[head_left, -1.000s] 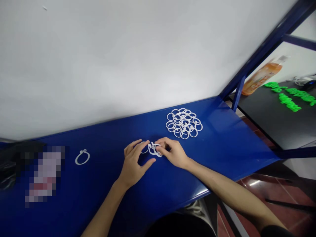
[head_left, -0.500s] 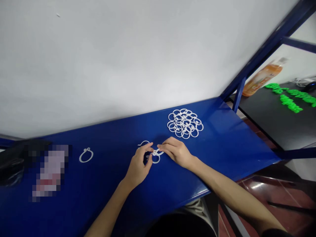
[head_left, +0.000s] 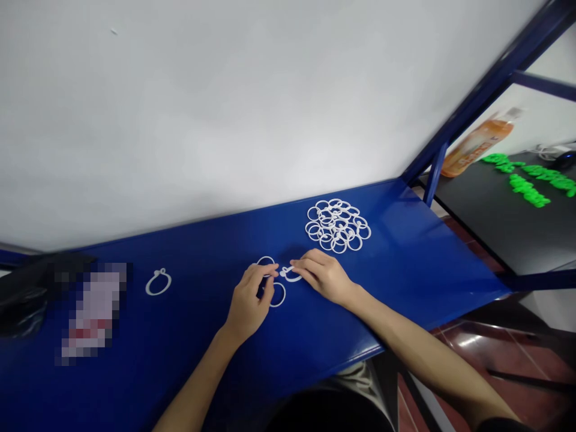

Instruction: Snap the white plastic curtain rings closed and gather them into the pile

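Note:
My right hand (head_left: pixel 327 277) pinches a white plastic ring (head_left: pixel 293 278) with a small knob and loop, low over the blue table. To its left is my left hand (head_left: pixel 252 294), its thumb and fingers curved and apart. One white ring (head_left: pixel 283 295) lies by the left thumb, partly hidden by it. Another white ring (head_left: pixel 266 258) shows behind the left fingers, its lower part covered. Farther left, a single white ring (head_left: pixel 159 293) with a knob and loop lies on the table.
A pile of several white rings (head_left: pixel 338 225) lies toward the back right of the blue table (head_left: pixel 202 348). At left are a black plastic bag (head_left: pixel 20 300) and a blurred-out packet (head_left: pixel 96 306). An orange bottle (head_left: pixel 479 144) and green pieces (head_left: pixel 528 191) are on a dark table at right.
The ring by my left thumb has moved slightly left and nearer to me, apart from the ring in my right hand. My left hand has shifted a little left.

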Tool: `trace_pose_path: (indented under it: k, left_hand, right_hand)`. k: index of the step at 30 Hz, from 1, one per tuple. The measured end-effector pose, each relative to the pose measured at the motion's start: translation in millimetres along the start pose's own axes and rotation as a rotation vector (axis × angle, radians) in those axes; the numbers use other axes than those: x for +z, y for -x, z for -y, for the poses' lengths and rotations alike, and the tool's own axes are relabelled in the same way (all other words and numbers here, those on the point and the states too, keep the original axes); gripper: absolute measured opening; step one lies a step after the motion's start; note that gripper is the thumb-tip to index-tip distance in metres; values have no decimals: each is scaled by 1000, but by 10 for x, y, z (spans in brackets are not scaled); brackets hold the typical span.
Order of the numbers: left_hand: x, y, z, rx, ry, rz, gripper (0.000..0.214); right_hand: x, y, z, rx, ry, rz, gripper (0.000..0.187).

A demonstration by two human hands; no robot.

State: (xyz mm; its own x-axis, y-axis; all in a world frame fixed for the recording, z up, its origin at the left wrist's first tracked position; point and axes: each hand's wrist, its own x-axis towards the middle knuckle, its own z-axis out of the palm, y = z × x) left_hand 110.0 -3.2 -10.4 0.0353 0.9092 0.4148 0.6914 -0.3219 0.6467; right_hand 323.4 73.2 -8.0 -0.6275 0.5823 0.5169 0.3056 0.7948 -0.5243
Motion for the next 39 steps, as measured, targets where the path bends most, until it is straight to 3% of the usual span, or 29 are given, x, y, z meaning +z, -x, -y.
trace_pose_path:
  k: [4, 9, 14, 19, 22, 27, 29, 32, 39]
  left_hand:
    - [-6, -18, -47, 12, 37, 3, 22]
    - [-10, -22, -31, 21, 98, -34, 5]
    - [4, -15, -69, 56, 107, -50, 18]
    - [-3, -34, -114, 134, 20, -90, 9]
    - [-22, -24, -62, 178, -122, -64, 11]
    - [-35, 28, 49, 194, -342, 88, 17]
    - [-27, 39, 68, 200, -373, 126, 20]
    - [-19, 42, 74, 214, -388, 153, 21]
    - [-53, 41, 84, 210, -408, 180, 28]
  right_hand:
    - [22, -9, 65, 92, -173, -31, 19]
    - [35, -15, 129, 70, -329, 69, 15]
    - [58, 16, 142, 4, -322, 191, 20]
    - [-67, -10, 134, -70, -272, 89, 23]
    - [-371, -50, -122, -26, -78, -51, 21]
    - [-1096, 36, -1009, 355, 300, -413, 18]
    - [-1297, 117, -1333, 463, 330, -368, 20]
    - [-1412, 221, -1640, 554, 276, -257, 21]
    - [-1339, 299, -1783, 571, 189, -205, 21]
